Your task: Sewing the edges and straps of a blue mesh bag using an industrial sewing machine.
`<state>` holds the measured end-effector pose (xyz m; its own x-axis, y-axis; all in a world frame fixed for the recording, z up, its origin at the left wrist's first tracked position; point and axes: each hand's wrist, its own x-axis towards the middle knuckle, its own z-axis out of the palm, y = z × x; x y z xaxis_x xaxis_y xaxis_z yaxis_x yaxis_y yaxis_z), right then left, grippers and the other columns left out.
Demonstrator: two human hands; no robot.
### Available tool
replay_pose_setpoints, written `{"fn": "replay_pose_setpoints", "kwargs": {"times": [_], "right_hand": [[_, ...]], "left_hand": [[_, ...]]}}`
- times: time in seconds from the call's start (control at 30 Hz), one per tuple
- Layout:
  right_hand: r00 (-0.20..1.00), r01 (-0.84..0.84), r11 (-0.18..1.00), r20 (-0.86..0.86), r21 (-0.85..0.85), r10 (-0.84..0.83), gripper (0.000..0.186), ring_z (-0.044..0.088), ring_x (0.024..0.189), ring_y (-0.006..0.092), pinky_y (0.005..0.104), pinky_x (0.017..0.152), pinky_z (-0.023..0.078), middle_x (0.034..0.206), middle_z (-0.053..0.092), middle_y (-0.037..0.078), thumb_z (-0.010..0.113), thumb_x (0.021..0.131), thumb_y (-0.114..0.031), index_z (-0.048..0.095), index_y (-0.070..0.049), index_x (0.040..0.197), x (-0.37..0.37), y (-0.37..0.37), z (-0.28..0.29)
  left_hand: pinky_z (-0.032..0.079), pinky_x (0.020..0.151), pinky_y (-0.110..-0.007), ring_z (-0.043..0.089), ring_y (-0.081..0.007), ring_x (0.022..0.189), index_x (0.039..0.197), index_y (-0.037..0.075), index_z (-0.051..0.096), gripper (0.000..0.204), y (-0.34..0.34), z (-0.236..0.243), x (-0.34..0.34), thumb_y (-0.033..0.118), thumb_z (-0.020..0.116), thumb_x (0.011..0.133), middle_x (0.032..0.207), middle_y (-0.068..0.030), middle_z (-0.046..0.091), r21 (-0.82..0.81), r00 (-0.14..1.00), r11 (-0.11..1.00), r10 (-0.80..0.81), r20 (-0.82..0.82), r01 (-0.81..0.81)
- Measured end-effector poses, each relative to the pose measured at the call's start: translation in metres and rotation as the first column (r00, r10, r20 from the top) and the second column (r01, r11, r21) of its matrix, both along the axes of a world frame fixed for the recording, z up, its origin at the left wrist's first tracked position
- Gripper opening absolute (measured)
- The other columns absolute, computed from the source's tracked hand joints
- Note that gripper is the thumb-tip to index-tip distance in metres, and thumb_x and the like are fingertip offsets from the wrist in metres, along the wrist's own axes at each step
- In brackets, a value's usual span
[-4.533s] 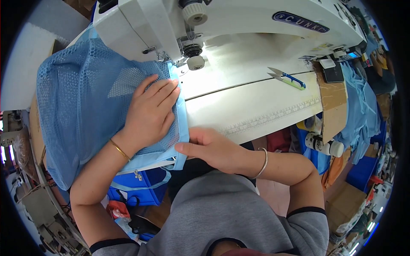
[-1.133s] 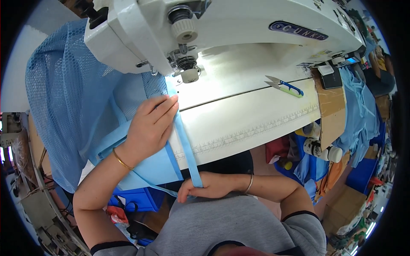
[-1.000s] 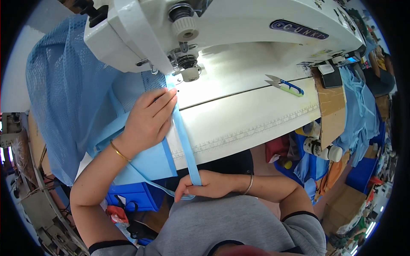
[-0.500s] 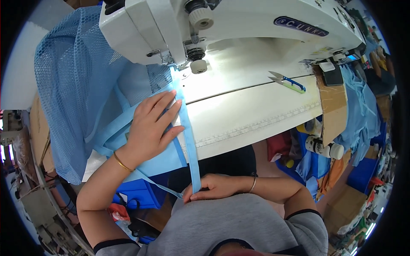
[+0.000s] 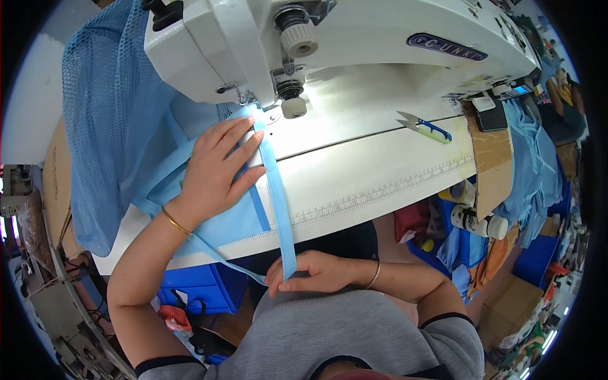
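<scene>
A white sewing machine (image 5: 354,31) stands over the white table. Light blue fabric (image 5: 218,218) runs under its needle area, joined with blue mesh (image 5: 114,139) that hangs at the left. My left hand (image 5: 218,164) lies flat on the fabric, fingers spread, fingertips close to the presser foot and touching the edge of a light blue strap (image 5: 277,196). That strap stretches from the needle area down toward me over the table edge. Near my body, my right hand (image 5: 307,272) is closed around the strap's lower end.
Thread snips (image 5: 425,126) with a blue and green handle lie on the table (image 5: 373,171), right of the needle. A cardboard piece (image 5: 494,168) edges the table's right side. Beyond it hang light blue straps (image 5: 529,164); a white bottle (image 5: 494,226) and blue bins are below.
The fabric and strap have moved forward under the machine, and my left hand has gone with them. My right hand has risen slightly, still holding the strap.
</scene>
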<state>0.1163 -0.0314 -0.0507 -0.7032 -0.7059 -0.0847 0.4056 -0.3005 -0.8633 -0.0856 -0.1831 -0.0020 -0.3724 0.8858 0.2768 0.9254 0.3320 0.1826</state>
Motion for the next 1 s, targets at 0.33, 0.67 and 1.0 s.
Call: {"fn": "replay_pose_setpoints", "kwargs": {"times": [0.33, 0.67, 1.0], "right_hand": [[0.958, 0.140, 0.986, -0.238, -0.091, -0.158, 0.020, 0.051, 0.122, 0.0223, 0.0371, 0.105, 0.039, 0.119, 0.060, 0.009, 0.054, 0.096, -0.013, 0.063, -0.004, 0.112, -0.001, -0.007, 0.006], [0.943, 0.075, 0.997, -0.324, -0.023, -0.079, 0.021, 0.053, 0.120, 0.0247, 0.0370, 0.102, 0.041, 0.119, 0.060, 0.011, 0.053, 0.096, -0.012, 0.064, -0.004, 0.112, -0.001, -0.009, 0.002], [0.963, 0.122, 0.992, -0.245, 0.034, -0.110, 0.024, 0.057, 0.106, 0.0179, 0.0312, 0.092, 0.045, 0.117, 0.057, 0.009, 0.052, 0.097, -0.014, 0.057, -0.004, 0.118, -0.015, -0.008, 0.019]], "left_hand": [[0.035, 0.105, -0.046, 0.044, -0.0336, 0.126, 0.125, 0.005, 0.055, 0.045, 0.002, 0.015, 0.022, 0.023, 0.063, 0.084, 0.134, -0.0175, 0.048, -0.092, 0.997, 0.995, 0.039, 0.062, -0.033], [0.020, 0.113, -0.051, 0.032, -0.0292, 0.137, 0.136, 0.018, 0.049, 0.051, -0.017, 0.006, 0.034, 0.035, 0.058, 0.088, 0.146, -0.0084, 0.039, -0.205, 0.990, 0.978, -0.011, 0.139, 0.039], [0.017, 0.114, -0.051, 0.031, -0.0306, 0.137, 0.134, 0.020, 0.053, 0.046, -0.017, 0.003, 0.003, 0.038, 0.051, 0.092, 0.146, -0.0083, 0.040, -0.212, 0.996, 0.976, -0.030, 0.083, 0.047]]}}
